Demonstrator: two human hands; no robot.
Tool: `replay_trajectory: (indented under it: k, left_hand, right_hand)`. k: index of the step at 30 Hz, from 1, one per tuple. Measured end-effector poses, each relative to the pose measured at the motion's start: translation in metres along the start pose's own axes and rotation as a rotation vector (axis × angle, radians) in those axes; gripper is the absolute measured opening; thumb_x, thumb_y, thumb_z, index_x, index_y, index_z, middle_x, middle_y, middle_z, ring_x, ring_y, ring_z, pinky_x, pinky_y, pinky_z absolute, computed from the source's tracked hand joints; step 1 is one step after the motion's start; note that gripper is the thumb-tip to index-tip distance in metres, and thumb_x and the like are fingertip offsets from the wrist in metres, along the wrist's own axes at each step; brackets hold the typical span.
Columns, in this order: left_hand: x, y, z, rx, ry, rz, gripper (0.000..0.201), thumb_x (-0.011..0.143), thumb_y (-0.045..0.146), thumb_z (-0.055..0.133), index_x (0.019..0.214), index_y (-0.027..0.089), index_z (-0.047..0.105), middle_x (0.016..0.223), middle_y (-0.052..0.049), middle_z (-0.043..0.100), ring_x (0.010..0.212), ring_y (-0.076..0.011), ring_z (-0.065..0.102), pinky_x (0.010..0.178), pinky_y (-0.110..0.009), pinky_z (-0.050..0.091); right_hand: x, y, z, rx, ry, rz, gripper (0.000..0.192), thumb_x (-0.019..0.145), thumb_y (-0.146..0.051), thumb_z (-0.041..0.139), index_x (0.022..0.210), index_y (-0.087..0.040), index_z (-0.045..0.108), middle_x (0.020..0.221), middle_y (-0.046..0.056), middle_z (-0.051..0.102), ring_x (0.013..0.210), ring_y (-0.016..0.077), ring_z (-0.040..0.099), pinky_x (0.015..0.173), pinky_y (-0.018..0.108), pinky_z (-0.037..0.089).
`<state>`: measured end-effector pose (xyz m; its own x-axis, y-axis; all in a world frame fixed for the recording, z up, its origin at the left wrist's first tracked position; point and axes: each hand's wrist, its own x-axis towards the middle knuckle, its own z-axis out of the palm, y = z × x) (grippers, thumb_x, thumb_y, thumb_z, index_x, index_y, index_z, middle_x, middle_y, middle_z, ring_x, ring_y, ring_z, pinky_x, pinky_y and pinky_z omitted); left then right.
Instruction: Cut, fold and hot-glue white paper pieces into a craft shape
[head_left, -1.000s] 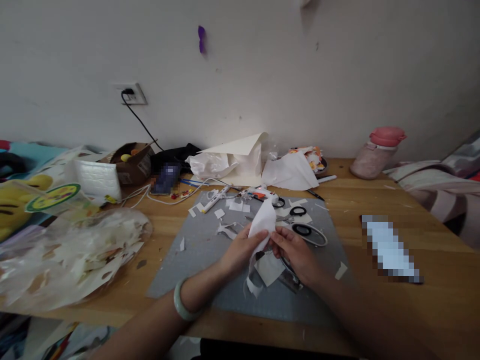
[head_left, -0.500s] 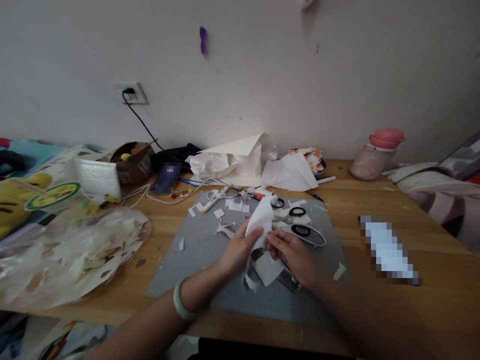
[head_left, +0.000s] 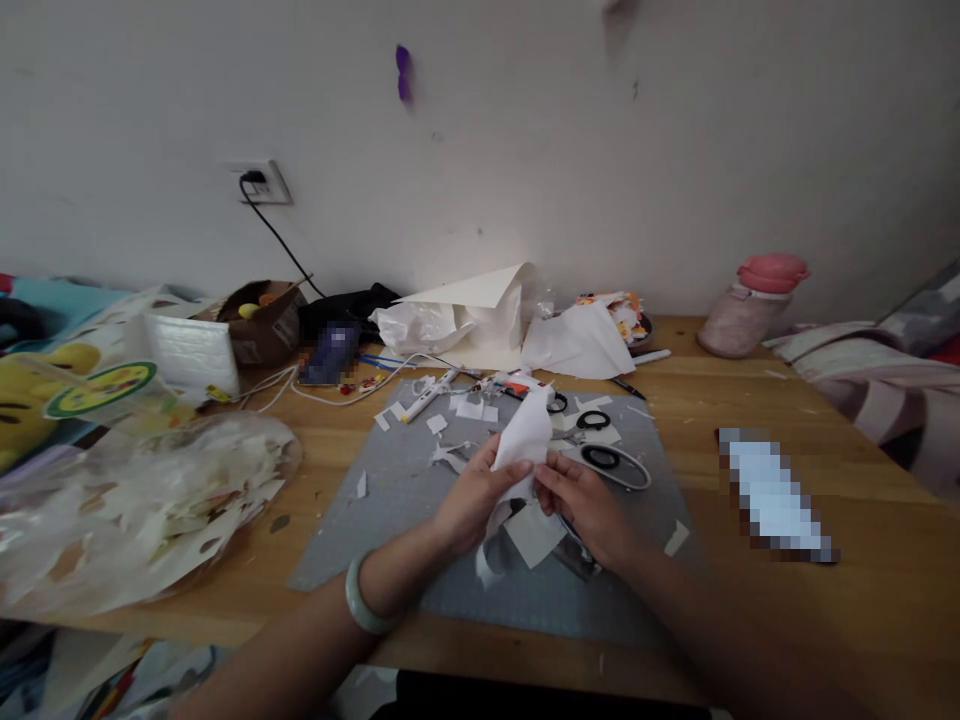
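A curved piece of white paper (head_left: 525, 432) is held up over the grey cutting mat (head_left: 352, 545). My left hand (head_left: 474, 497) grips it from the left, thumb across its front. At its lower right edge, the fingers of my right hand (head_left: 581, 500) pinch the paper close to my left thumb. A thin white strip (head_left: 489, 560) hangs below my left hand. Under the hands lies a pale square of paper (head_left: 534, 535). Scissors with black and white handles (head_left: 616, 466) rest just beyond my right hand, among white paper scraps (head_left: 471, 408).
On the left lies a plastic bag of scraps (head_left: 150, 510) beside a lidded cup (head_left: 105, 392). A white pen-like tool (head_left: 427, 396) is at the mat's far edge. To the right are a phone (head_left: 776, 495) and a pink-lidded bottle (head_left: 746, 310). White sheets (head_left: 577, 342) lie near the wall.
My hands have drawn closer together on the paper, the right thumb and fingers now nearer my left thumb. The hanging strip has shifted slightly left. The view has tilted a little.
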<state>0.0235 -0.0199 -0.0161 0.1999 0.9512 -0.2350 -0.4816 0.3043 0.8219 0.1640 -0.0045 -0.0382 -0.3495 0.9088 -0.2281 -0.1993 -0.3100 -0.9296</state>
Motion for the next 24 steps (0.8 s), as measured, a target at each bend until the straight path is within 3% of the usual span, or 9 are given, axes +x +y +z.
replay_trajectory:
  k: [6,12,15,20,24]
  left_hand:
    - [-0.002,-0.005,0.002,-0.015,-0.049,-0.008,0.045,0.066,0.027,0.073,0.102,0.016,0.048,0.065,0.000,0.063,0.051,-0.0146,0.059,0.053,-0.026,0.046]
    - [-0.003,-0.008,0.000,-0.127,-0.049,0.010,0.047,0.065,0.025,0.074,0.101,0.019,0.045,0.063,0.000,0.063,0.048,-0.0146,0.058,0.051,-0.027,0.049]
    - [-0.003,-0.004,0.000,-0.144,-0.049,0.019,0.050,0.064,0.025,0.074,0.104,0.018,0.046,0.064,0.000,0.063,0.051,-0.0146,0.059,0.051,-0.026,0.049]
    - [-0.004,-0.001,0.004,-0.087,0.027,0.035,0.052,0.060,0.024,0.077,0.102,0.017,0.048,0.073,0.000,0.064,0.052,-0.0122,0.058,0.050,-0.024,0.047]
    - [-0.003,-0.003,0.005,-0.017,-0.002,0.013,0.051,0.060,0.026,0.078,0.102,0.016,0.050,0.074,-0.001,0.064,0.054,-0.0125,0.057,0.053,-0.025,0.046]
  right_hand:
    - [-0.002,0.004,0.001,-0.052,-0.035,-0.022,0.036,0.065,-0.051,0.071,0.062,-0.019,0.056,0.052,-0.004,0.050,0.051,0.0093,0.042,0.053,0.025,0.031]
    - [-0.006,-0.002,0.005,0.266,-0.114,0.058,0.036,0.059,-0.047,0.077,0.064,-0.017,0.058,0.062,-0.002,0.054,0.056,0.0097,0.047,0.054,0.025,0.036]
    - [-0.006,-0.006,0.005,0.324,-0.131,0.089,0.032,0.061,-0.042,0.077,0.065,-0.016,0.059,0.065,-0.002,0.055,0.058,0.0089,0.048,0.054,0.024,0.037]
    - [-0.004,-0.003,0.003,0.223,-0.084,0.037,0.034,0.061,-0.046,0.076,0.064,-0.018,0.058,0.058,-0.003,0.051,0.054,0.0091,0.045,0.052,0.024,0.036]
    - [-0.001,0.004,0.001,0.048,-0.034,-0.029,0.038,0.059,-0.053,0.074,0.067,-0.018,0.060,0.057,-0.004,0.052,0.053,0.0096,0.044,0.053,0.025,0.034]
